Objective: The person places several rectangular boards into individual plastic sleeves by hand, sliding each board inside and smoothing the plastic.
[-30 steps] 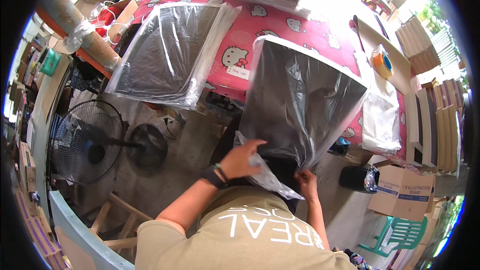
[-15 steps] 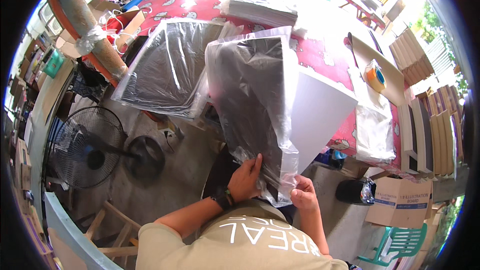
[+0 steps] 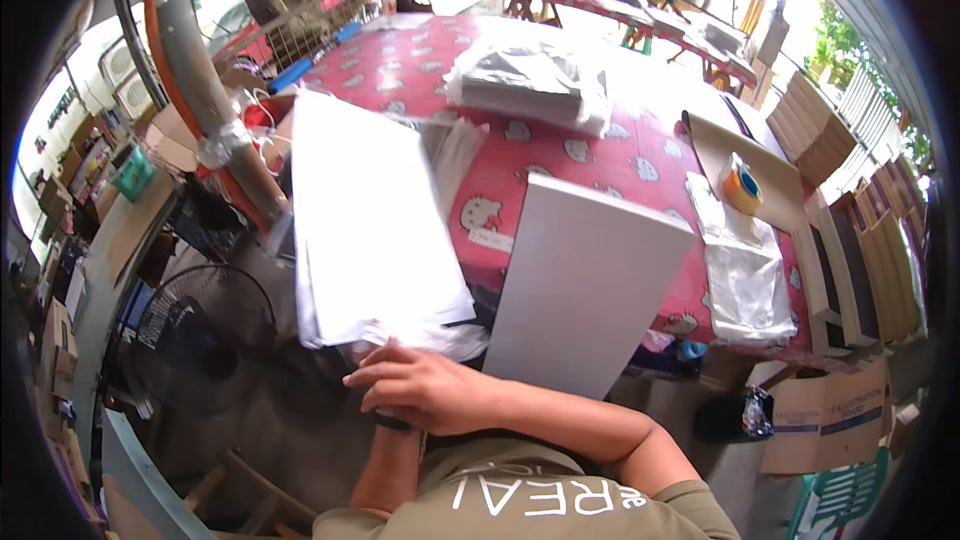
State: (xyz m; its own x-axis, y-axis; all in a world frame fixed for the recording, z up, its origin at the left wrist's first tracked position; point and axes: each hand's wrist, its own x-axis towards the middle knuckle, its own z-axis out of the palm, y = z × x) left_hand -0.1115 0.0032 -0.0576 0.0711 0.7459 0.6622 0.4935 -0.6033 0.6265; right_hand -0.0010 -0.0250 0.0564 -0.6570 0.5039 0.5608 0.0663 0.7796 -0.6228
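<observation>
A white flat sheet in clear plastic [image 3: 375,210] lies at the left over the table edge, on top of other plastic-wrapped pieces [image 3: 455,155]. My left hand [image 3: 370,348] is at its near edge, mostly covered by my right hand; its grip is hidden. Across my left wrist, above the dark watch, reaches my right hand [image 3: 425,390], fingers stretched leftward and apart, holding nothing visible. Right of them a thick white board [image 3: 590,285] leans over the table's near edge.
A pink patterned cloth covers the table [image 3: 620,155]. On it are a wrapped stack [image 3: 525,80], a tape roll [image 3: 742,188] and clear plastic bags [image 3: 745,285]. A black fan [image 3: 195,330] stands at the left, beside a pole [image 3: 195,70]. Boards [image 3: 850,260] stand at the right.
The dark sheet in plastic is no longer before me; a white face now lies over the left pile. My hands moved left, the right crossing over the left. The view tilted up.
</observation>
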